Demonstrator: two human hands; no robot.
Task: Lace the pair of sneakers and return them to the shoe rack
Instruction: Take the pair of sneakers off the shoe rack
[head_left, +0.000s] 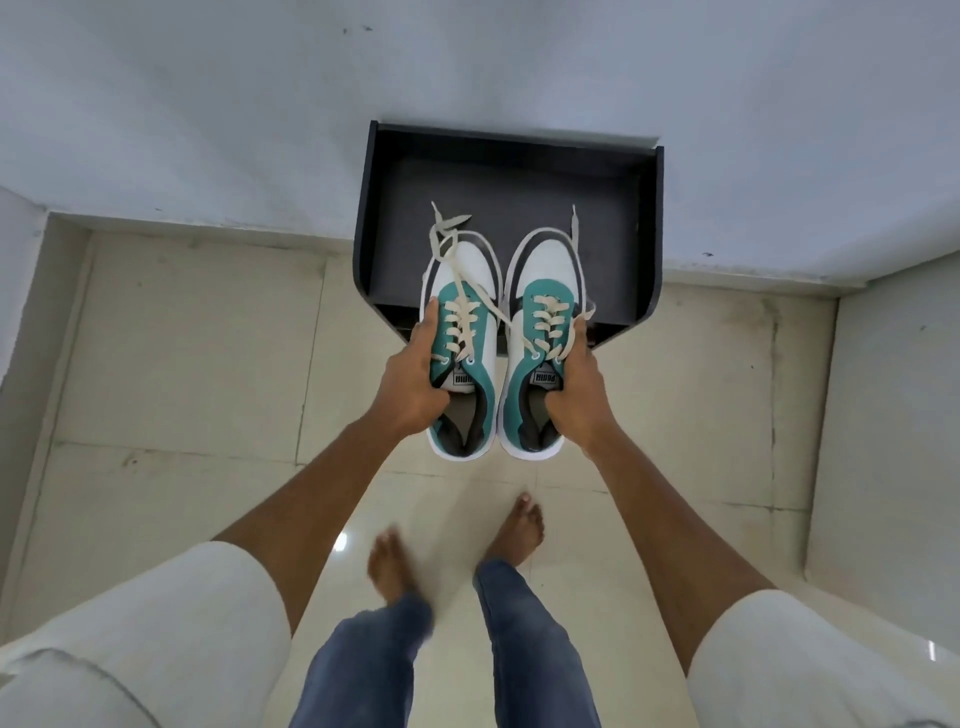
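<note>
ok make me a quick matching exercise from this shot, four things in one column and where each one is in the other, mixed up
Things:
1. left sneaker
2. right sneaker
3. shoe rack
4. bare feet

Places:
A. against the wall, beyond the shoes
B. held in the right hand
C. on the tiled floor
D. held in the left hand

Pairs: 1-D, 2-B, 3-A, 4-C

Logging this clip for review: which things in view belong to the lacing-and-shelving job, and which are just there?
Job:
left sneaker, in left hand
right sneaker, in right hand
loose laces
shoe rack

Just there:
tiled floor
white wall
</note>
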